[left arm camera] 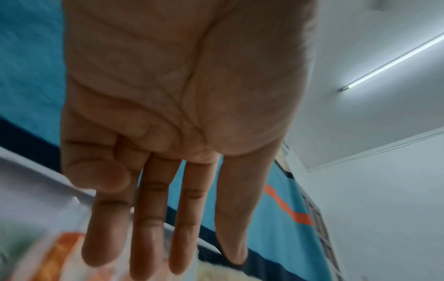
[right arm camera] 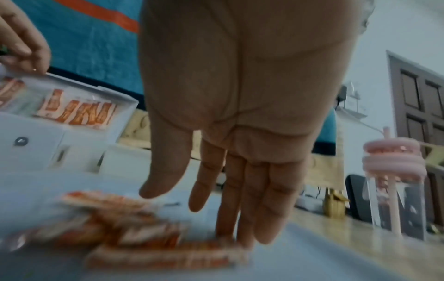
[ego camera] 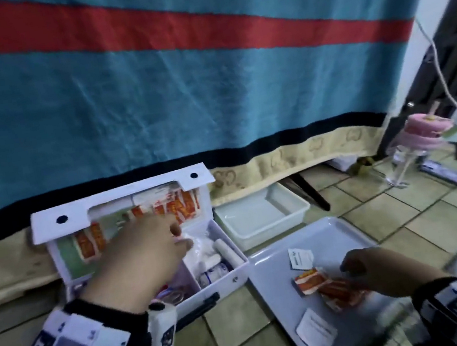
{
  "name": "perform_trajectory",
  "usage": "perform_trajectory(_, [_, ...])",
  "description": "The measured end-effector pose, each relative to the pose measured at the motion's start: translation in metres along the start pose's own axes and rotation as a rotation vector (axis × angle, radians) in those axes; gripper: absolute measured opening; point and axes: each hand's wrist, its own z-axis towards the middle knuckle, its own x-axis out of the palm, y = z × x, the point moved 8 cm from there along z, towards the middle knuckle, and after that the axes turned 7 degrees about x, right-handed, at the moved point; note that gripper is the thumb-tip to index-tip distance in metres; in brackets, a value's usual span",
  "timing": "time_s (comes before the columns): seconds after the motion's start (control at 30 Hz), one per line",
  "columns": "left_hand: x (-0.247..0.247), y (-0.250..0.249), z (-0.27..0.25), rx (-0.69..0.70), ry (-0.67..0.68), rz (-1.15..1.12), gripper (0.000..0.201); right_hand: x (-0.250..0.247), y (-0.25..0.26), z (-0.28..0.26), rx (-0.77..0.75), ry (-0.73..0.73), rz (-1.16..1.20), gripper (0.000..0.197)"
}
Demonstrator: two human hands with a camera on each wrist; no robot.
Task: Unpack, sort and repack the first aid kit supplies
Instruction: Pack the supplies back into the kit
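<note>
The white first aid box [ego camera: 231, 277] stands open on the tiled floor, its lid [ego camera: 121, 200] raised. Orange-and-white plaster packets [ego camera: 184, 206] [right arm camera: 79, 112] fill the lid pocket. My left hand [ego camera: 182, 236] [left arm camera: 156, 237] reaches over the box toward them with straight fingers, holding nothing. Bandage rolls [ego camera: 227, 250] lie in the box's right compartment. To the right sits a white tray [ego camera: 345, 226] with loose orange packets [ego camera: 331, 291] [right arm camera: 149, 232] and two white sachets [ego camera: 301, 258]. My right hand [ego camera: 351, 268] [right arm camera: 216, 209] hovers low over the tray, fingers straight, fingertips touching the nearest orange packet.
A clear plastic tub [ego camera: 260, 215] sits behind the tray, against a hanging blue blanket [ego camera: 208, 87] with a red stripe. A pink ring stack on a clear stand [ego camera: 425, 131] is at the far right, beside a white cord and a dark door frame.
</note>
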Motion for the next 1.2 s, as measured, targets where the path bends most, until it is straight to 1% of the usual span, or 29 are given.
perform_trajectory(0.07, [0.028,-0.024,-0.002,0.097,0.070,0.045,0.010,0.006,-0.004,0.001,0.041,-0.031,0.057,0.032])
perform_trajectory(0.13, [0.051,-0.039,-0.004,0.173,0.130,0.116,0.012,0.005,0.001,0.001,0.058,-0.055,0.067,0.038])
perform_trajectory(0.2, [0.066,-0.048,-0.003,0.198,0.179,0.161,0.011,0.004,0.010,0.002,0.033,-0.064,0.040,0.036])
perform_trajectory(0.27, [0.068,-0.056,-0.002,0.212,0.153,0.197,0.009,0.004,0.024,0.003,-0.004,-0.066,-0.026,0.035])
perform_trajectory(0.3, [0.073,-0.057,-0.003,0.197,0.181,0.162,0.012,0.004,0.031,0.004,-0.020,-0.072,-0.057,0.038])
perform_trajectory(0.37, [0.085,-0.058,-0.004,0.219,0.207,0.146,0.024,0.008,0.042,0.007,-0.036,-0.058,-0.109,0.044])
perform_trajectory(0.43, [0.087,-0.057,0.000,0.226,0.189,0.155,0.026,0.013,0.048,0.011,-0.027,-0.022,-0.138,0.045])
perform_trajectory(0.53, [0.084,-0.056,0.001,0.180,0.185,0.131,0.026,0.013,0.049,0.015,-0.023,0.001,-0.159,0.042])
perform_trajectory(0.7, [0.085,-0.058,-0.002,0.208,0.192,0.141,0.036,0.007,0.038,0.018,-0.002,-0.019,-0.137,0.026])
perform_trajectory(0.83, [0.089,-0.057,-0.002,0.202,0.193,0.154,0.036,0.003,0.029,0.017,-0.002,-0.026,-0.094,0.001])
perform_trajectory(0.9, [0.088,-0.057,-0.003,0.194,0.176,0.176,0.035,0.002,0.026,0.015,0.000,-0.031,-0.053,0.006])
perform_trajectory(1.0, [0.087,-0.057,-0.005,0.193,0.168,0.184,0.035,0.010,0.020,0.011,0.043,-0.054,0.006,0.015])
perform_trajectory(1.03, [0.085,-0.058,-0.004,0.186,0.165,0.180,0.033,0.013,0.017,0.011,0.065,-0.060,0.020,0.013])
perform_trajectory(1.1, [0.081,-0.060,-0.004,0.173,0.176,0.203,0.022,0.015,0.010,0.010,0.112,-0.064,0.056,0.008])
perform_trajectory(1.13, [0.077,-0.061,-0.003,0.189,0.151,0.236,0.021,0.014,0.008,0.010,0.130,-0.069,0.089,0.008])
perform_trajectory(1.17, [0.080,-0.061,-0.003,0.189,0.165,0.227,0.023,0.012,0.005,0.009,0.145,-0.075,0.126,0.011])
perform_trajectory(1.2, [0.083,-0.060,-0.004,0.198,0.148,0.196,0.028,0.009,0.002,0.007,0.155,-0.091,0.158,0.013])
